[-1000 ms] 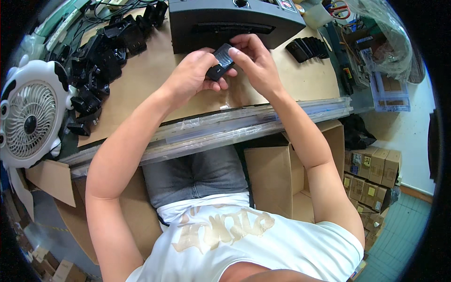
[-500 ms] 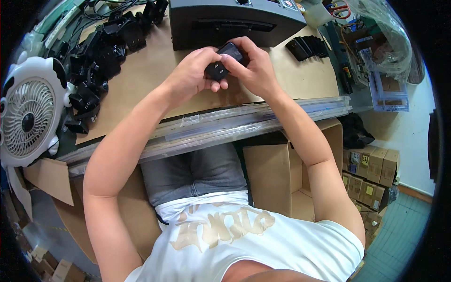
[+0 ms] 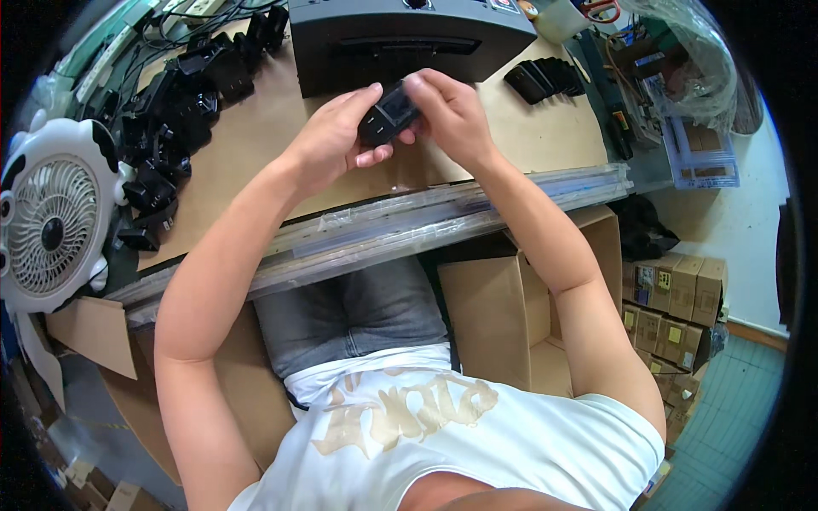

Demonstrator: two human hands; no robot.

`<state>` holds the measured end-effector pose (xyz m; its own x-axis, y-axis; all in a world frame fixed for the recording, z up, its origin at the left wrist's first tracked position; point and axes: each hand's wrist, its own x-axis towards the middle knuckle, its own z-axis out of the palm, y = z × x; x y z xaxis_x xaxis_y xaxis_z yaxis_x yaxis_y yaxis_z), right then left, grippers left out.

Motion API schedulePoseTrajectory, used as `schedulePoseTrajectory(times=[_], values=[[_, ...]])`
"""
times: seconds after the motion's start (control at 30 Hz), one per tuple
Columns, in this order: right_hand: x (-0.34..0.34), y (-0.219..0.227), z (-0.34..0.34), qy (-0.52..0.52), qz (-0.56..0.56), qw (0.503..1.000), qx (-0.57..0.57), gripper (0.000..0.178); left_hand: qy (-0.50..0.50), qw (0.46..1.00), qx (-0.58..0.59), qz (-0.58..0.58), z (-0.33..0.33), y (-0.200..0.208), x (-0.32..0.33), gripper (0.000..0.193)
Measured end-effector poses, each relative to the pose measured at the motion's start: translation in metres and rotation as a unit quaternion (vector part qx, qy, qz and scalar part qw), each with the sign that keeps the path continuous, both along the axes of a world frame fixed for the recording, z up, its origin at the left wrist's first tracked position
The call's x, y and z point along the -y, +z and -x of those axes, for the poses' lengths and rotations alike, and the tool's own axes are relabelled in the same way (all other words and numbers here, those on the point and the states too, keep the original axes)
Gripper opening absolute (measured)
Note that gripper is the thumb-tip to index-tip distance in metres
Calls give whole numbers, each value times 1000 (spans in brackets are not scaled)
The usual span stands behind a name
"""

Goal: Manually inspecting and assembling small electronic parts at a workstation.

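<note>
A small black boxy device (image 3: 390, 114) is held between my hands just in front of the large dark machine. Two short pale marks, perhaps plug prongs, show on its near end, and a flat panel on its upper face. My left hand (image 3: 332, 140) grips the near left side, thumb on top and fingertips curled beneath. At the far right corner, my right hand (image 3: 453, 115) is closed against the device with thumb and fingers; its fingertips are slightly blurred. Whether anything small sits between them I cannot make out.
The dark machine (image 3: 409, 51) stands at the back. Several black devices (image 3: 183, 111) line the left side beside a white fan (image 3: 53, 217). A row of black pieces (image 3: 545, 79) lies right. Wrapped strips (image 3: 383, 223) edge the table above an open carton (image 3: 486, 315).
The device has turned between my hands, showing more of its panel. My right fingers have shifted to its far right corner. The whole view has moved slightly.
</note>
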<state>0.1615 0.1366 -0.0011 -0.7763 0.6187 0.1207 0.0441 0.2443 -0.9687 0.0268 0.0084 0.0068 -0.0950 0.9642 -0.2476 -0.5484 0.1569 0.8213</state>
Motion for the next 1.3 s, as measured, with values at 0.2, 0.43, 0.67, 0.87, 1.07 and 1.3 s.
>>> schedulePoseTrajectory(times=[0.2, 0.43, 0.67, 0.87, 1.07, 1.3], values=[[-10, 12, -1, 2, 95, 995, -22, 18, -7, 1000, 14, -1, 6, -5, 0, 37], [-4, 2, -8, -36, -122, 992, -24, 17, 16, 1000, 20, 14, 7, -6, 1, 39], [-5, 18, -18, 19, -398, 917, 20, 25, -8, 1000, 13, -1, 8, -13, -7, 40], [22, 30, -45, 12, -633, 774, 13, 31, -103, 994, -3, 26, 4, -5, 3, 40], [-45, 16, -102, -116, -451, 862, 201, 20, -91, 989, -98, 68, -1, -6, 0, 41], [-113, 6, -108, -221, -407, 832, 306, 22, -90, 982, -151, 70, -1, -2, 2, 37]])
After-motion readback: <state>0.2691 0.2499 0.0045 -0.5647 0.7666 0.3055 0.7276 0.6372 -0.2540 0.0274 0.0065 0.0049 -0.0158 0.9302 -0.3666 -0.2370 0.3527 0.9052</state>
